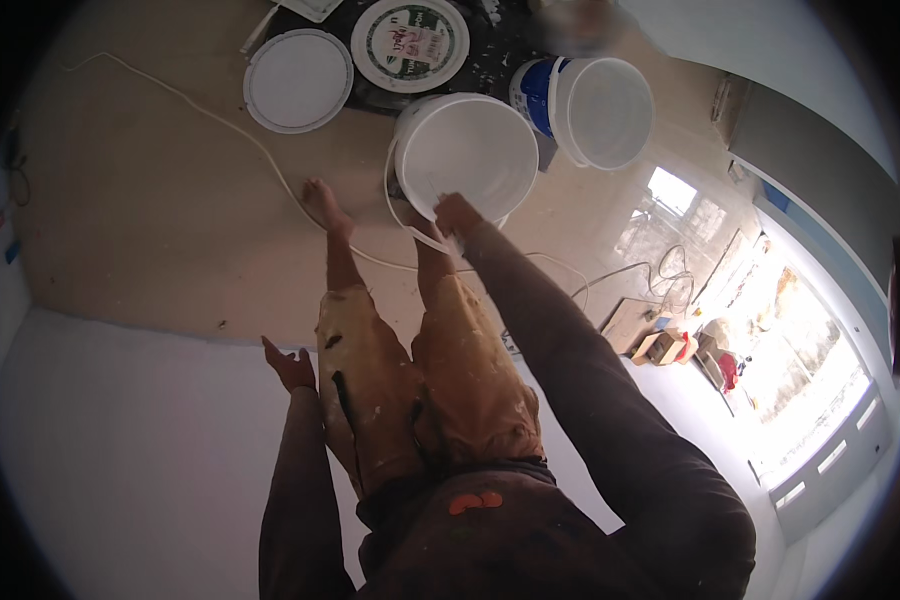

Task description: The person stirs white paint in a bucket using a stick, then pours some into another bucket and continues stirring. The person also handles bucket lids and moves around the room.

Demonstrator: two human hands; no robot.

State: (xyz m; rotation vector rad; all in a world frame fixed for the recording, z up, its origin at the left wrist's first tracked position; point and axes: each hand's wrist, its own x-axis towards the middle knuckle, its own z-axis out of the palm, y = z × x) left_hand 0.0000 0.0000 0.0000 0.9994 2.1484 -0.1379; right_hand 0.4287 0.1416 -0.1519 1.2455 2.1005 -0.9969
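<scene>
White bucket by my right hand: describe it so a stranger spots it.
On the tan floor, look by the bare feet. There stands an open white bucket, right hand at its near rim. Its visible outside is plain white, unlike the blue-and-white bucket beside it.

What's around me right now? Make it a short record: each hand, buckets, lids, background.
Right hand: at near rim of open white bucket; exact grip unclear
Left hand: open, empty
Second bucket: blue-sided bucket, right of the first
Lids: plain white round lid; green-and-white printed lid
Background right: cardboard box
</scene>
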